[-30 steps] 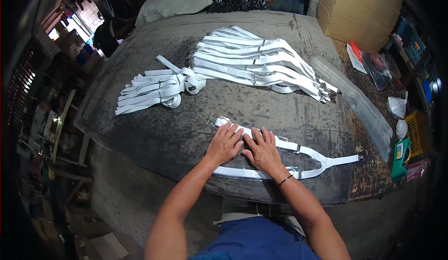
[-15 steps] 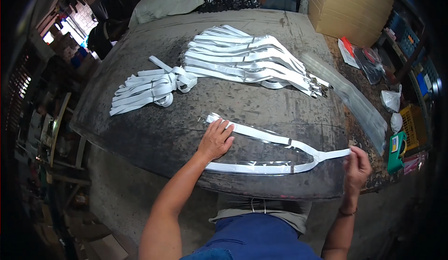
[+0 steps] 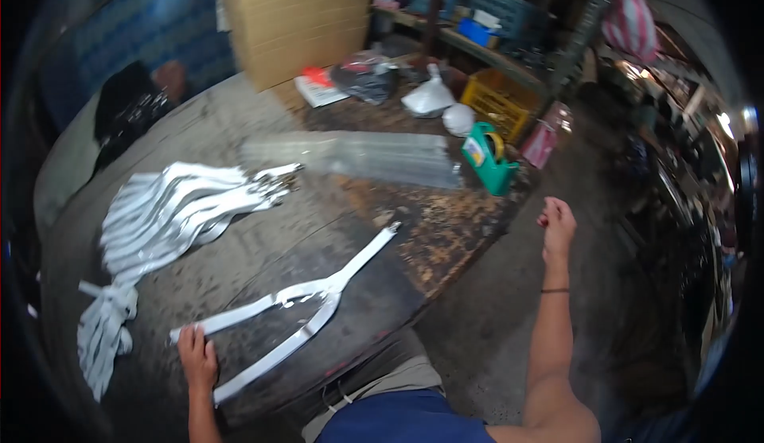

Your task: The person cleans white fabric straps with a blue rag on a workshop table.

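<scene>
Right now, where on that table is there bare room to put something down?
Bare tabletop lies between the strap pile and the Y-shaped strap under the left hand. Crowded: the far corner around the tape dispenser and clear bags.

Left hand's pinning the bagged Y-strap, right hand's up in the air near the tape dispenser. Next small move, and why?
Probably reach the right hand to the green tape dispenser. It hangs free off the table edge, closest to the dispenser, while the left hand presses the Y-strap flat.

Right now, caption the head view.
Left hand pins a bagged white strap on the table; right hand hangs off-table.
</scene>
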Demonstrator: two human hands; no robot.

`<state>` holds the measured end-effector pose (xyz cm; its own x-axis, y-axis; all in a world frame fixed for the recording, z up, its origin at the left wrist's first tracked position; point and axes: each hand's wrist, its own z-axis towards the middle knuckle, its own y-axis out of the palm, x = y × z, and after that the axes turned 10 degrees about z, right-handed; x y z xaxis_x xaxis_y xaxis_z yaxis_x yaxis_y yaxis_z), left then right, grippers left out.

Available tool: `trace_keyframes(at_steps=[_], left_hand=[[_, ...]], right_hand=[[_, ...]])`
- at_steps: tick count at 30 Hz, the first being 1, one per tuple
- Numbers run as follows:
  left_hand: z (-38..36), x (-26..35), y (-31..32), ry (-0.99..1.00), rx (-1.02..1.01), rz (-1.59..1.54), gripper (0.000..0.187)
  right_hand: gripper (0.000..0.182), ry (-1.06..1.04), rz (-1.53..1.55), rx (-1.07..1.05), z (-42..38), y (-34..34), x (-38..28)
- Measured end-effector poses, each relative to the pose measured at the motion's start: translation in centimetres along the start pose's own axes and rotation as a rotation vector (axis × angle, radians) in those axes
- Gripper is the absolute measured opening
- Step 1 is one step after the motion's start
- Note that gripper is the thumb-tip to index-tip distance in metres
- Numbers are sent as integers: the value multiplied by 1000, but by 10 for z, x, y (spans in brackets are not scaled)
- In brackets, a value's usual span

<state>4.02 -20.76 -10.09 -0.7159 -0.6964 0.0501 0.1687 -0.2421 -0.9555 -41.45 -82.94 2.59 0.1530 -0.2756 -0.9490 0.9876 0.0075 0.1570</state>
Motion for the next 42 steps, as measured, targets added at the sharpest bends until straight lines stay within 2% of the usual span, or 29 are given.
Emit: trace_keyframes(at_steps=[3, 5, 6, 8, 9, 11, 12, 15, 16, 18, 25, 27, 28, 30, 31, 33, 34, 36, 37, 39, 42], left_hand=[[3, 4, -1, 9, -33, 2, 44], [5, 5, 1, -1, -47, -1, 45], [4, 4, 1, -17, -62, 13, 45], [4, 4, 0, -28, -72, 30, 46], [4, 4, -1, -39, -89, 35, 46], [4, 2, -1, -54, -118, 45, 47], [5, 4, -3, -51, -113, 45, 47], [6, 6, -5, -84, -140, 56, 47], [6, 5, -3, -84, -139, 55, 47], [4, 5, -4, -87, -141, 39, 47], [5, 4, -4, -85, -162, 75, 47], [4, 3, -2, -90, -150, 78, 47], [3, 2, -3, -88, -154, 79, 47], [4, 3, -4, -91, -156, 79, 46], [5, 4, -5, -90, -157, 77, 46], [6, 8, -8, -99, -167, 98, 46], [5, 8, -7, -100, -168, 97, 46], [5, 5, -5, -100, -166, 97, 46], [5, 5, -5, -97, -169, 96, 46], [5, 6, -6, -103, -167, 90, 46], [6, 7, -6, -105, -166, 92, 46]], right_hand=[[17, -23, -63, 20, 43, -6, 12], [17, 102, -161, -5, 69, 0, 20], [17, 97, -159, 3, 86, 1, 29], [19, 150, -355, -91, 119, 5, 53], [19, 148, -350, -86, 134, 9, 66], [23, 69, -598, -148, 160, 19, 83], [23, 66, -595, -144, 166, 25, 82], [30, 256, -666, -271, 176, 47, 78], [30, 255, -666, -271, 173, 56, 68], [29, 446, -761, -277, 166, 73, 52], [25, 459, -744, -376, 187, 86, 54], [19, 274, -834, -366, 196, 87, 59], [19, 278, -836, -365, 195, 85, 57], [32, 287, -881, -384, 190, 83, 48], [32, 287, -884, -383, 182, 79, 45], [56, 336, -574, -227, 159, 70, 44], [56, 336, -575, -228, 154, 66, 44], [72, 455, -421, -181, 145, 57, 45], [72, 457, -424, -178, 143, 51, 51], [67, 478, -205, -158, 140, 43, 62], [66, 522, -143, -140, 135, 38, 61]])
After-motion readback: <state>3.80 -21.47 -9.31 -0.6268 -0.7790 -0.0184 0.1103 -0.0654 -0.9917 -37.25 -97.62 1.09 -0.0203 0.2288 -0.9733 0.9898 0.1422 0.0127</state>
